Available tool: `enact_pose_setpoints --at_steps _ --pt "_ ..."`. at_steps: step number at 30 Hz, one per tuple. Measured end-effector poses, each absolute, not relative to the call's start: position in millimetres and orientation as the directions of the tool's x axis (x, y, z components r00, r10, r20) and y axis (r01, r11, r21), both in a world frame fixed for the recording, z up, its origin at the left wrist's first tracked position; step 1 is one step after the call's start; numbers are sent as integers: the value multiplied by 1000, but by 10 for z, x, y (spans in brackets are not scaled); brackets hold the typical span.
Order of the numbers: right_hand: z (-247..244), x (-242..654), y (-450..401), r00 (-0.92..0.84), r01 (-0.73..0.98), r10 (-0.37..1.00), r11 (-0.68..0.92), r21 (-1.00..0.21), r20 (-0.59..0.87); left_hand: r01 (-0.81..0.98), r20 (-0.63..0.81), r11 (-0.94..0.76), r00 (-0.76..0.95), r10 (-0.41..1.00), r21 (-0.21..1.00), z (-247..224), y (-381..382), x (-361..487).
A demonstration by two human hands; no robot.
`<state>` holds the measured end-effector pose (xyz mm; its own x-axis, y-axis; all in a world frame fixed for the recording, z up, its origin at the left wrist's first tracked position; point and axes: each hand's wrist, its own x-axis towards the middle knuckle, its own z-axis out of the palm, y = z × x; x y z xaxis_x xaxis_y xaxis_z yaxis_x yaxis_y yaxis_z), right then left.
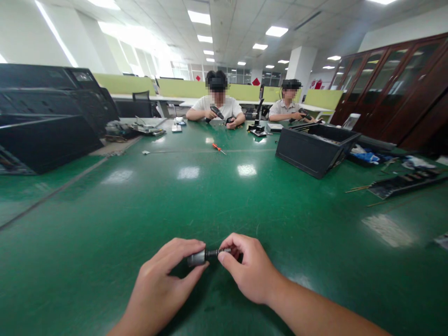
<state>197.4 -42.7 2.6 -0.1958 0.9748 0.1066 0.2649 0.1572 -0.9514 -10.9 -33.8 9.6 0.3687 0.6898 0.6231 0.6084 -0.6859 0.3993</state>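
Just above the green tabletop (150, 205), near its front edge, both my hands are on one small metal part (198, 258). It has a thick silver-grey cylinder at the left and a thin dark shaft running right. My left hand (168, 275) pinches the cylinder between thumb and fingers. The thumb and fingers of my right hand (250, 266) close on the slim end of the shaft. That end is partly hidden by my fingertips. The part lies roughly level between the hands.
An orange-handled screwdriver (217, 148) lies mid-table. A black bin (315, 147) stands at the right, near a dark tray (402, 184) with thin rods. Black cases (49, 144) are at the left. Across the table, two people (217, 105) handle dark tools.
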Motion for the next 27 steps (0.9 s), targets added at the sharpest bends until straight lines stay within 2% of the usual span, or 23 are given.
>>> enact_pose_setpoints --at_steps 27 --pt "24 1970 -419 -189 240 976 150 -959 105 624 630 -671 344 697 402 91 -334 -136"
